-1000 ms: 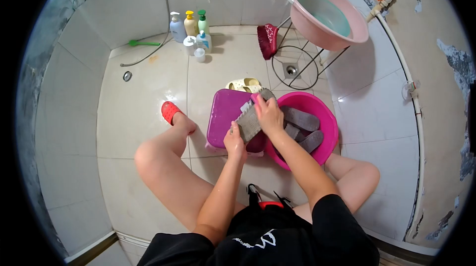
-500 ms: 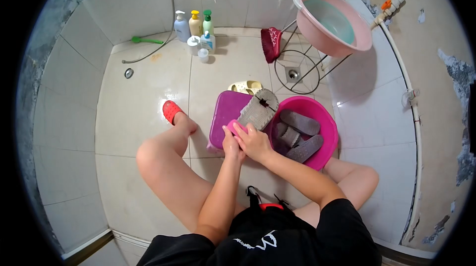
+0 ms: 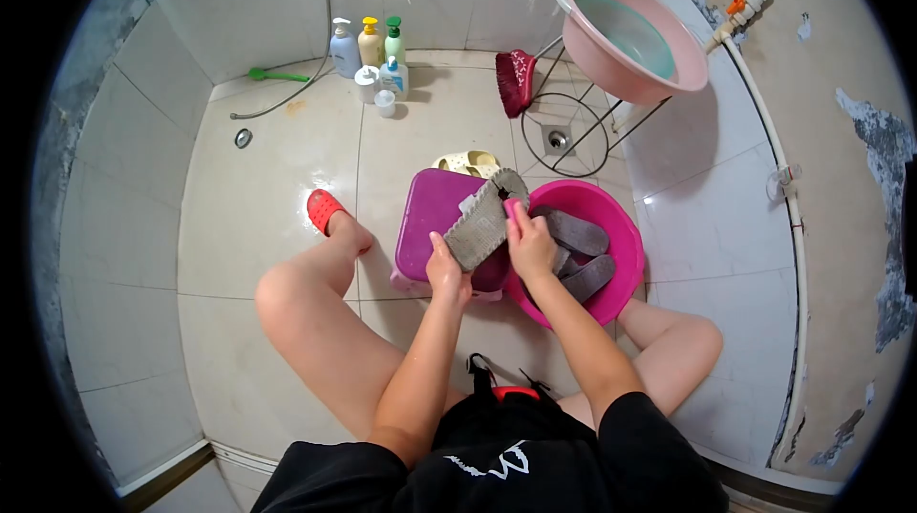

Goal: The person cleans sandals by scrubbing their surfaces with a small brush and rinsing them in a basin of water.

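- Your left hand [image 3: 445,270] is closed on the near end of a gray slipper [image 3: 477,232], with the thumb along its edge.
- Your right hand [image 3: 531,244] is gripping a small pink object [image 3: 512,211], and this object is against the slipper, near its far end. Your fingers cover much of it, so its exact shape I cannot tell.
- The gray slipper is tilted between your two hands, and its far end points away from you. It is above the right part of a purple stool [image 3: 426,223], which is just beyond your left hand.
- To the right of your right hand there is a bright pink basin [image 3: 629,247] on the floor [image 3: 272,169]. In it lie other gray slippers [image 3: 579,232]; your right forearm passes above the basin and hides a part of them.
- Beyond both hands, just behind the stool, you have a pair of cream clogs [image 3: 465,164].
- Farther to the left of your left hand, your foot wears a red clog [image 3: 324,207].
- Well ahead of your left hand, near the wall, stand several pump bottles [image 3: 370,47] and a small white cup [image 3: 385,103]. A green brush [image 3: 275,75] is more to the left of them.
- Far ahead and right of your right hand, a pale pink basin [image 3: 596,39] leans on a wire stand [image 3: 604,118], with a red broom [image 3: 516,83] beside it.
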A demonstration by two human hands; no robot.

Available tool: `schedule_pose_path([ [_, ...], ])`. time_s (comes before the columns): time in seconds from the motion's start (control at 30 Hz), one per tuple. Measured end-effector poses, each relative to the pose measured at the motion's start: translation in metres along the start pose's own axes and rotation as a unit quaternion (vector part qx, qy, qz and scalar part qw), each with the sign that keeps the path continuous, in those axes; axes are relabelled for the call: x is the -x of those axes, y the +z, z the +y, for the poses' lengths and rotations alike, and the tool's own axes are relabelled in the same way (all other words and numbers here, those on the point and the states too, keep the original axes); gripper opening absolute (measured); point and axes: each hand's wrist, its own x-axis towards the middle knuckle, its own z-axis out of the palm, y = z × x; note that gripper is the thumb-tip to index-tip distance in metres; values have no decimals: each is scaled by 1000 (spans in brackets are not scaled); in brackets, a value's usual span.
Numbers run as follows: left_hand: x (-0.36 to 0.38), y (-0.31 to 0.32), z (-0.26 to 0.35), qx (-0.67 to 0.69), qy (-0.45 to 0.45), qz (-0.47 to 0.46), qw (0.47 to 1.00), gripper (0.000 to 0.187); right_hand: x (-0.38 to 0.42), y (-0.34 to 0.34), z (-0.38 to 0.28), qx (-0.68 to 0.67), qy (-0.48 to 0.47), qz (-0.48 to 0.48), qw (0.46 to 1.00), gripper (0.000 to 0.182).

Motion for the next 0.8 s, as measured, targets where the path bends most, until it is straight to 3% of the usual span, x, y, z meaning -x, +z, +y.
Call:
schedule_pose_path([
  [0.03,-1,-1,1,-9,9,1,1000,58,10,0,-8,-29,-39,10,999,37],
  [0.1,-4,-3,4,-10,4,-26,1000,61,35,-11,-26,-89,-148,-67,983,41],
  [0.17,-2,-6,0,-14,-8,-50,999,64,32,-9,-14,-28,-107,-70,991,38],
  [0.23,3,1,1,-23,-31,-45,998,64,14,-8,-2,29,23,3,999,35],
  [0.3,11,6,12,4,-59,-65,996,61,22,-5,-11,2,8,12,1000,37],
  [0.43,-6,-9,6,54,-134,-50,988,53,48,-21,-64,-88,-175,-92,976,42],
  [0.5,-6,-10,3,85,-123,-58,987,47,26,-14,-69,-37,-150,-63,986,39],
  [0.57,-5,-8,5,139,-172,-174,960,46,1,-13,-73,12,-91,-40,995,35],
  [0.6,5,-2,13,138,-167,-178,960,47,4,-14,-72,3,-103,-33,994,36],
  [0.73,-1,-5,20,127,-157,-68,977,52,47,-35,-66,-92,-172,-82,977,38],
  [0.8,8,5,19,97,-153,-47,982,52,51,-38,-63,-77,-199,-87,973,37],
])
